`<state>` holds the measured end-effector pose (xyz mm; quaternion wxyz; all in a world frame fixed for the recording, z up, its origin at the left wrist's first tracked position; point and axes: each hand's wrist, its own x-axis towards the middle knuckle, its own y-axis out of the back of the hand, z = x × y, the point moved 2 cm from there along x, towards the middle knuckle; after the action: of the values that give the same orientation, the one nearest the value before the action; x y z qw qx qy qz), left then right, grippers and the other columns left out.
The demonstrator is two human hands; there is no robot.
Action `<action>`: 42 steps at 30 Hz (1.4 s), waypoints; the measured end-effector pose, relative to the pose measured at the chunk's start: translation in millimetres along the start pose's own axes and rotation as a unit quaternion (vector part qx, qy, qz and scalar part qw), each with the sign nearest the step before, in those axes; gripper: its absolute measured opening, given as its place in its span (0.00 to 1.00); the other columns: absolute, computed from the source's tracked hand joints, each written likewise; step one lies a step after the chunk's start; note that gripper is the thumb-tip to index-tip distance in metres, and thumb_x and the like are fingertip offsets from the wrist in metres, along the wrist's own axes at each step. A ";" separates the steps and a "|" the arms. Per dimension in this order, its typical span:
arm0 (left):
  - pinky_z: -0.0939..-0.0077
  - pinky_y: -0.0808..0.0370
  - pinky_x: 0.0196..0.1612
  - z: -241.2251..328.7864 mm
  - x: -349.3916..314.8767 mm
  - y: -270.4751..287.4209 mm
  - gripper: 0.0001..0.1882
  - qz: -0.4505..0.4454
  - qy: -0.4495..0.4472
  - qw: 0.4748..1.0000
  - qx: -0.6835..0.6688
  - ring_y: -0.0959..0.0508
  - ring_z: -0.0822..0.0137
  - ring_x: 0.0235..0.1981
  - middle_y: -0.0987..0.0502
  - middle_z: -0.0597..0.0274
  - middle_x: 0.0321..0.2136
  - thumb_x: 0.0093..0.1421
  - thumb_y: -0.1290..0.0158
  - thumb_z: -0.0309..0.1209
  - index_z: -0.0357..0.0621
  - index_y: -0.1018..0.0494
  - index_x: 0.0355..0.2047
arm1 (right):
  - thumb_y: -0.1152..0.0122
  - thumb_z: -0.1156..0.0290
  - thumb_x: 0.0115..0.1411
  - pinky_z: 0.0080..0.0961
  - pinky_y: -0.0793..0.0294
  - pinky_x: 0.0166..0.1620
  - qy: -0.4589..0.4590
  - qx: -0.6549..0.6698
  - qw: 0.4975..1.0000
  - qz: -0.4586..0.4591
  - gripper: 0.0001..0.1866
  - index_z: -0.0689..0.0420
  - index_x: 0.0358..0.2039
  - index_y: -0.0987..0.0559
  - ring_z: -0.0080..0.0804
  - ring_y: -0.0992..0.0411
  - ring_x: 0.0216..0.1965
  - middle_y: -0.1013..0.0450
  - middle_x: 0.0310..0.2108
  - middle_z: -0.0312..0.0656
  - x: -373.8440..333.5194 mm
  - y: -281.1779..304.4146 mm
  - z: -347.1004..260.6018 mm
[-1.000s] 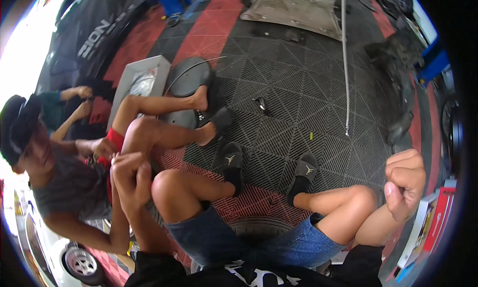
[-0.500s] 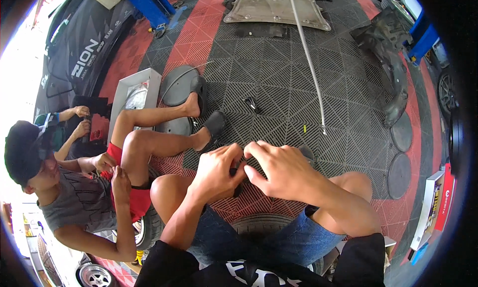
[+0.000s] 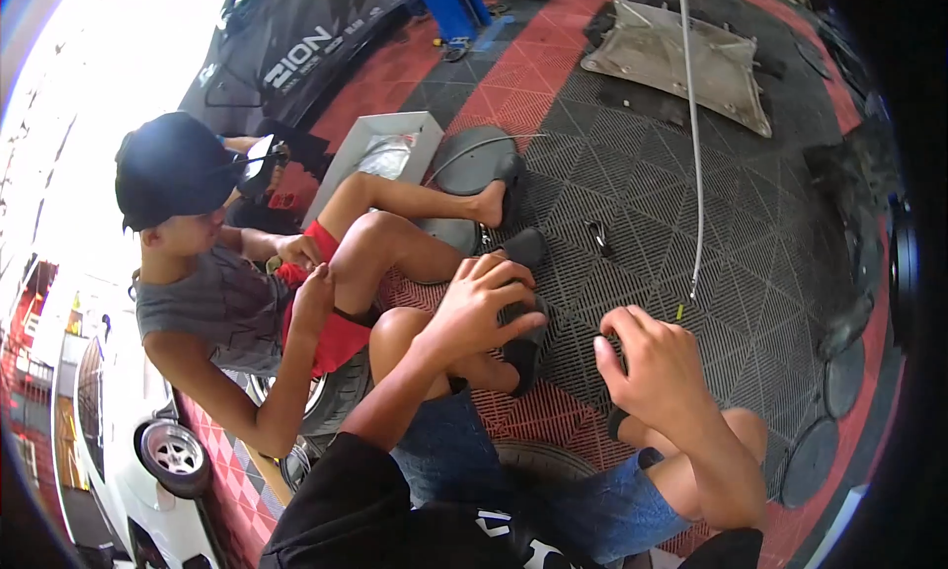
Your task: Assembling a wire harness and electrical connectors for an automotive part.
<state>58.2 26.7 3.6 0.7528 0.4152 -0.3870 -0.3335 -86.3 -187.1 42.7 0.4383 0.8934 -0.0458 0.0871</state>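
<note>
My left hand (image 3: 484, 307) hangs in the air above my left knee, fingers bent and thumb apart, with nothing visible in it. Over my right leg, my right hand (image 3: 654, 367) is loosely curved, its thumb away from the fingers, and I see nothing held there either. A wide gap separates the two hands. Beyond the right hand lie a small yellow-green strip (image 3: 679, 312) and the end of a long pale tube (image 3: 699, 184). A small black item with a shiny part (image 3: 598, 237) rests on the floor between the hands and farther away.
A person (image 3: 217, 303) in a cap sits close on my left, hands together, legs stretched toward my feet. Behind their legs are a white box (image 3: 427, 140) with a clear bag and a round grey pad (image 3: 472, 164). A large metal panel (image 3: 681, 71) lies far off, near a blue post (image 3: 444, 6).
My hands were close together at the fingers; now they have drawn apart, the left one leftward and the right one rightward. The view has turned toward the left.
</note>
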 end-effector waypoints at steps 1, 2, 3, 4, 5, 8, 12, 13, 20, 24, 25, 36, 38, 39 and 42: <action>0.59 0.30 0.51 -0.3 -1.1 14.1 0.12 0.017 0.017 0.999 0.021 0.24 0.58 0.47 0.22 0.68 0.41 0.55 0.36 0.40 0.47 0.19 0.34 | 0.41 0.68 0.60 0.40 0.26 0.30 -0.009 0.016 1.000 0.003 0.06 0.57 0.34 0.25 0.44 0.24 0.24 0.25 0.29 0.41 -1.6 4.0 -0.6; 0.59 0.28 0.47 -8.8 -4.9 35.7 0.11 0.055 0.026 0.996 0.060 0.22 0.56 0.42 0.20 0.66 0.38 0.54 0.36 0.35 0.48 0.20 0.36 | 0.41 0.69 0.59 0.37 0.27 0.30 -0.008 0.030 0.999 0.022 0.05 0.57 0.33 0.24 0.41 0.26 0.23 0.26 0.28 0.41 -2.7 6.7 -0.6; 0.57 0.27 0.45 -23.9 -15.0 56.8 0.10 0.125 0.078 0.988 0.034 0.21 0.55 0.40 0.19 0.62 0.35 0.52 0.37 0.32 0.48 0.19 0.35 | 0.41 0.69 0.59 0.37 0.27 0.30 -0.005 0.026 0.999 0.022 0.05 0.57 0.33 0.24 0.41 0.26 0.23 0.26 0.28 0.41 -4.2 12.3 0.3; 0.59 0.26 0.44 -47.6 -25.7 92.4 0.09 0.095 0.120 0.988 0.026 0.20 0.54 0.40 0.18 0.58 0.33 0.51 0.39 0.31 0.47 0.19 0.34 | 0.41 0.68 0.60 0.38 0.25 0.31 0.002 0.001 1.000 0.019 0.06 0.58 0.33 0.24 0.42 0.24 0.26 0.25 0.29 0.42 -5.6 18.1 -0.4; 0.59 0.25 0.44 -44.8 -34.2 129.1 0.09 0.068 0.097 0.979 0.164 0.19 0.53 0.40 0.18 0.55 0.35 0.52 0.41 0.28 0.46 0.18 0.35 | 0.42 0.68 0.61 0.39 0.23 0.32 0.002 -0.028 1.000 0.014 0.07 0.58 0.34 0.24 0.43 0.22 0.29 0.24 0.30 0.43 -8.3 22.3 0.9; 0.60 0.23 0.42 -78.4 -64.5 153.2 0.10 0.113 0.296 0.933 0.172 0.19 0.52 0.39 0.18 0.53 0.36 0.53 0.44 0.27 0.43 0.18 0.36 | 0.41 0.68 0.60 0.37 0.23 0.31 0.020 -0.036 0.999 0.011 0.07 0.58 0.32 0.23 0.41 0.22 0.29 0.25 0.29 0.42 -10.6 25.3 0.8; 0.61 0.23 0.42 -81.4 -75.2 164.1 0.10 0.105 0.293 0.931 0.191 0.19 0.52 0.39 0.18 0.52 0.36 0.53 0.44 0.27 0.43 0.18 0.36 | 0.40 0.68 0.60 0.35 0.23 0.30 0.046 -0.034 0.998 0.006 0.06 0.57 0.31 0.23 0.39 0.23 0.28 0.26 0.27 0.41 -12.2 34.9 -9.9; 0.61 0.23 0.42 -82.0 -77.6 165.5 0.10 0.103 0.292 0.931 0.195 0.19 0.52 0.39 0.18 0.52 0.35 0.53 0.44 0.27 0.43 0.18 0.36 | 0.40 0.68 0.60 0.35 0.23 0.30 0.047 -0.034 0.998 0.007 0.06 0.57 0.31 0.23 0.39 0.23 0.28 0.26 0.27 0.41 -11.6 34.9 -10.8; 0.61 0.23 0.42 -88.7 -87.8 169.9 0.10 0.088 0.286 0.929 0.217 0.19 0.52 0.38 0.18 0.52 0.35 0.52 0.44 0.26 0.43 0.18 0.36 | 0.41 0.67 0.61 0.35 0.23 0.30 0.061 -0.080 0.995 0.010 0.08 0.58 0.31 0.23 0.38 0.23 0.27 0.26 0.26 0.41 -5.1 21.9 -10.5; 0.61 0.23 0.41 -92.2 -85.3 170.5 0.10 0.078 0.276 0.929 0.232 0.19 0.52 0.38 0.19 0.52 0.35 0.52 0.44 0.26 0.42 0.19 0.36 | 0.41 0.66 0.61 0.35 0.23 0.29 0.074 -0.080 0.994 -0.001 0.08 0.57 0.30 0.23 0.38 0.23 0.28 0.26 0.26 0.41 -9.5 24.1 -12.2; 0.61 0.23 0.41 -93.8 -83.9 170.1 0.10 0.075 0.273 0.930 0.235 0.19 0.52 0.38 0.19 0.52 0.35 0.52 0.44 0.26 0.42 0.19 0.36 | 0.41 0.66 0.61 0.35 0.23 0.29 0.072 -0.081 0.994 0.000 0.08 0.57 0.30 0.23 0.38 0.23 0.28 0.26 0.26 0.41 -9.7 24.6 -11.9; 0.61 0.23 0.40 -104.2 -71.2 158.2 0.11 0.038 0.251 0.931 0.264 0.19 0.52 0.37 0.19 0.51 0.34 0.52 0.44 0.26 0.42 0.19 0.36 | 0.41 0.66 0.61 0.33 0.23 0.27 0.079 -0.095 0.992 0.004 0.09 0.57 0.30 0.23 0.35 0.24 0.27 0.27 0.25 0.39 -16.6 33.8 -5.6; 0.61 0.23 0.40 -106.0 -68.3 154.5 0.11 0.030 0.247 0.931 0.266 0.19 0.52 0.37 0.19 0.51 0.34 0.52 0.44 0.26 0.42 0.19 0.36 | 0.41 0.65 0.61 0.33 0.24 0.27 0.078 -0.098 0.992 0.005 0.09 0.57 0.29 0.23 0.35 0.24 0.26 0.27 0.25 0.39 -18.7 36.5 -7.0; 0.61 0.23 0.40 -106.5 -67.7 153.5 0.11 0.026 0.246 0.931 0.269 0.19 0.52 0.37 0.19 0.51 0.34 0.52 0.44 0.25 0.42 0.19 0.36 | 0.40 0.65 0.61 0.33 0.24 0.27 0.080 -0.098 0.992 0.006 0.09 0.58 0.29 0.23 0.35 0.24 0.26 0.27 0.25 0.39 -19.1 36.9 -7.3; 0.61 0.23 0.40 -108.0 -67.5 152.0 0.11 0.014 0.243 0.929 0.279 0.19 0.52 0.36 0.19 0.51 0.34 0.51 0.44 0.25 0.41 0.19 0.36 | 0.40 0.65 0.61 0.33 0.24 0.26 0.084 -0.102 0.991 -0.004 0.10 0.58 0.28 0.23 0.34 0.25 0.26 0.27 0.25 0.39 -19.4 36.5 -7.3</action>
<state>146.2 187.7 78.8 0.6823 0.6712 -0.2753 -0.0903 -111.9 -203.6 71.5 0.5297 0.8337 -0.0142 0.1554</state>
